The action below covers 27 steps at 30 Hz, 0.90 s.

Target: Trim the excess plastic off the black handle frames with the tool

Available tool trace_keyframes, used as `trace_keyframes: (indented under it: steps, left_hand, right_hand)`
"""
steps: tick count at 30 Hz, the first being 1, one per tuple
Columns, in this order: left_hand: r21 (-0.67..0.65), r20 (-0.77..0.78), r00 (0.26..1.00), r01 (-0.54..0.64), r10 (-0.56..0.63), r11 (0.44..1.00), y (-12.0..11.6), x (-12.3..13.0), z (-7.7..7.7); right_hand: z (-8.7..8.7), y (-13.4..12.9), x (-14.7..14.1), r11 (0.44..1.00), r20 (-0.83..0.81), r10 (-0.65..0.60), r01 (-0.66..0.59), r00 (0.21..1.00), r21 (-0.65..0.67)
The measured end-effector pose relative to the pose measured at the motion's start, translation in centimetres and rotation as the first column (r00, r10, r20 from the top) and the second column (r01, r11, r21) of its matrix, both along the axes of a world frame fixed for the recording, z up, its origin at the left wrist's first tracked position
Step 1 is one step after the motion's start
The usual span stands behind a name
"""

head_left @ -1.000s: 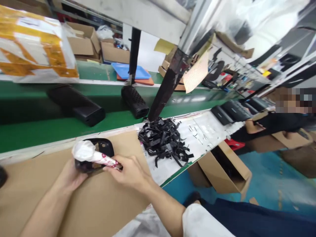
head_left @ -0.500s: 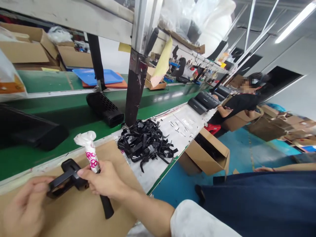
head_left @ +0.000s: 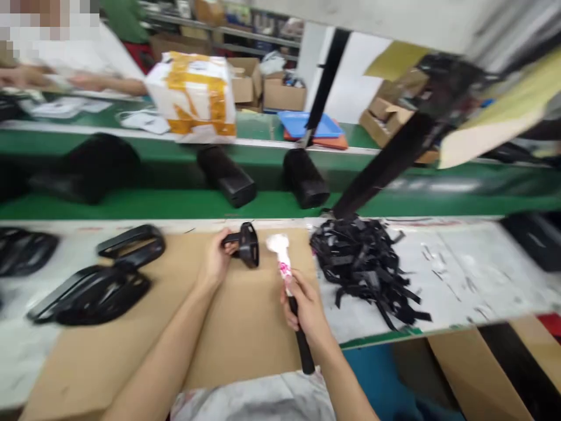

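My left hand [head_left: 218,255] is closed on a black plastic part [head_left: 249,244] with an oval, frame-like end, held over the cardboard sheet [head_left: 245,316]. To its right, my right hand [head_left: 302,304] grips a hammer [head_left: 283,260] by its handle. The hammer's head and upper shaft are wrapped in white with pink marks, and its black handle end points toward me. Hammer and black part are apart. Beside the hammer, on the right, lies a tangled pile of black strip-like pieces [head_left: 362,257].
Several black frame parts [head_left: 103,292] lie at the left. Black cylindrical units [head_left: 305,178] stand on the green conveyor [head_left: 267,202] beyond. A dark post [head_left: 381,166] rises behind the pile. A taped white box [head_left: 197,96] and another person's arms [head_left: 105,83] are across the conveyor.
The view has swung left. The hammer has moved away from the black part, which now stands apart from my right hand, its oval end turned to the right.
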State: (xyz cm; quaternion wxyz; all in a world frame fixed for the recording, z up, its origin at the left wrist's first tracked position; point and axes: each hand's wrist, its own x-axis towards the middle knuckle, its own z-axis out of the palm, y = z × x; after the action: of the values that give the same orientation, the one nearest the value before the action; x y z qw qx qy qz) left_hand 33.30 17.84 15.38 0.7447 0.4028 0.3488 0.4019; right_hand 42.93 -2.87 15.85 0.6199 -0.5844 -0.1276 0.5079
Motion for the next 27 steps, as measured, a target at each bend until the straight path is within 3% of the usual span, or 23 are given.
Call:
trace_keyframes:
  steps: [3,6,10,15,20,24,25,27]
  left_hand:
    - [0.214,-0.160,0.987,0.056,-0.022,0.975,-0.4,-0.3,-0.4]
    - [0.338,-0.251,0.966,0.148,-0.063,0.929,-1.3,-0.4,-0.4]
    - [0.339,-0.296,0.947,0.229,-0.127,0.912,-2.0,-0.1,-0.8]
    - [0.361,-0.268,0.959,0.191,-0.095,0.913,-2.3,0.0,-1.5]
    - [0.364,-0.244,0.964,0.193,-0.107,0.911,-2.3,0.0,-1.3]
    - [0.394,-0.233,0.966,0.197,-0.110,0.898,-2.2,0.0,-1.2]
    - [0.388,-0.229,0.968,0.189,-0.104,0.902,-2.2,0.0,-1.2]
    - [0.370,-0.224,0.970,0.177,-0.097,0.912,-2.2,0.1,-1.3]
  right_hand:
    - [-0.2,-0.7,-0.1,0.997,0.015,0.038,-0.037,0.999,-0.063]
    - [0.3,-0.6,-0.1,0.995,0.149,0.067,-0.055,0.987,-0.085]
    - [0.5,0.1,0.3,0.997,0.369,0.039,-0.011,0.929,-0.077]
    - [0.4,-0.4,1.6,0.932,0.388,0.325,-0.223,0.863,-0.286]
    - [1.1,-0.8,2.2,0.965,0.511,0.190,-0.064,0.838,-0.253]
    - [0.9,-0.4,2.2,0.909,0.496,0.401,-0.267,0.770,-0.321]
    - [0.9,-0.3,2.2,0.904,0.494,0.411,-0.275,0.767,-0.326]
    - [1.0,-0.3,2.2,0.938,0.529,0.317,-0.177,0.787,-0.298]
